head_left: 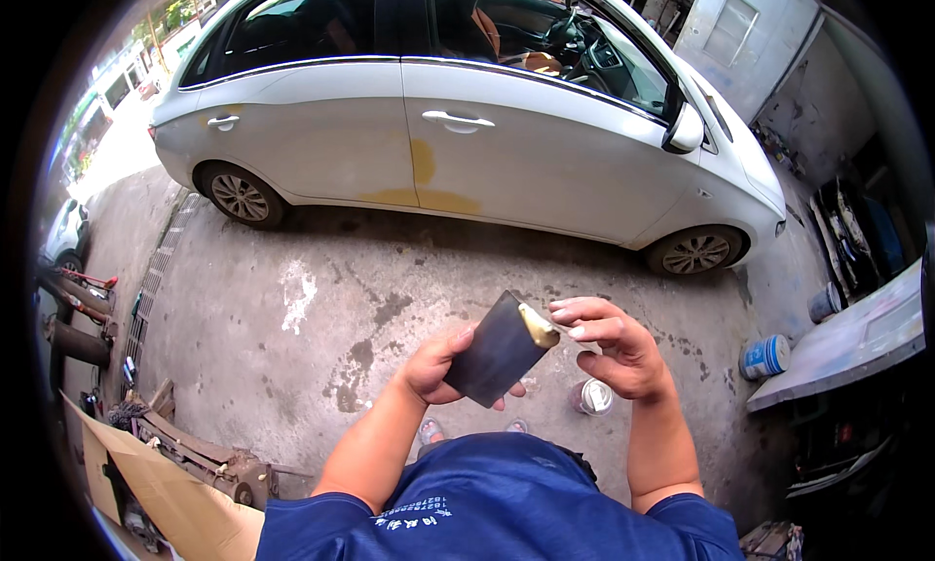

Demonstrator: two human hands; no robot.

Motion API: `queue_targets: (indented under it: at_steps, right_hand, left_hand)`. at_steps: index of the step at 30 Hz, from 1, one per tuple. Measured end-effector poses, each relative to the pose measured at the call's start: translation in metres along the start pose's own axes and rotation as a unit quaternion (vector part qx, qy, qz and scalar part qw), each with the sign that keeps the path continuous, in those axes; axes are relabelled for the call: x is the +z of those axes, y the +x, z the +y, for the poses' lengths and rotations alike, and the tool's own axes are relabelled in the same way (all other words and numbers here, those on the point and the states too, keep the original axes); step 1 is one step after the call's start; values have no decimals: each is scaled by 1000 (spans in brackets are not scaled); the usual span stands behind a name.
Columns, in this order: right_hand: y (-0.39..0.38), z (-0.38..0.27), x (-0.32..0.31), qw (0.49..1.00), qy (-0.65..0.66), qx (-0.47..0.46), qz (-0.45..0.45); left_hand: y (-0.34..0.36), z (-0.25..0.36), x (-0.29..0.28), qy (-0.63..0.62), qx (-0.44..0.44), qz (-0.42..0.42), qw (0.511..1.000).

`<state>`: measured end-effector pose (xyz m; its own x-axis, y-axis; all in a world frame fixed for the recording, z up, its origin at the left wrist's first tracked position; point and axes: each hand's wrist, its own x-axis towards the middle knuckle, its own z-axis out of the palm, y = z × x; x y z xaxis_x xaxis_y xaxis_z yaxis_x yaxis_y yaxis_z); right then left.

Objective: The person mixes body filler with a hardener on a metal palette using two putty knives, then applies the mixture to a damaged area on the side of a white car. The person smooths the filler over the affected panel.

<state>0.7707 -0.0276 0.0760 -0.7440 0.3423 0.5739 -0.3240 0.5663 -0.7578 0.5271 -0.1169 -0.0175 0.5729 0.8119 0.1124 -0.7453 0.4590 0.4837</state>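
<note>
My left hand (435, 368) grips a dark, flat rectangular board (494, 355), thumb over its left edge and fingertips showing below. A lump of pale yellow putty (537, 325) sits along the board's upper right edge. Close to that putty is my right hand (620, 349), with its fingers bent and thumb below them. Something thin and pale seems to lie at its fingertips, too small to make out. Beyond both hands stands a white car (545, 142), with yellowish filler patches (421, 162) on the lower parts of its two side doors.
On the concrete floor (292, 366), a lidded can (594, 397) stands below my right hand. A blue-and-white bucket (765, 356) is at the right, beside a pale panel (847, 342). Metal parts (209, 464) and cardboard (166, 483) lie at the lower left.
</note>
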Motion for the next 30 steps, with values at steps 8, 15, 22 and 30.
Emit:
queue_targets:
  at_steps: [8, 15, 22, 30]
  right_hand:
    - [2, 16, 10, 923, -346, 144, 91]
    - [-6, 31, 65, 913, -387, 102, 86]
    - [13, 27, 68, 929, -342, 99, 97]
    - [27, -9, 22, 952, -298, -66, 20]
  left_hand:
    - [8, -12, 14, -7, 94, 52, 994]
    - [19, -21, -2, 281, 259, 222, 897]
    - [30, -24, -2, 342, 350, 271, 829]
    - [-3, 7, 12, -18, 54, -38, 998]
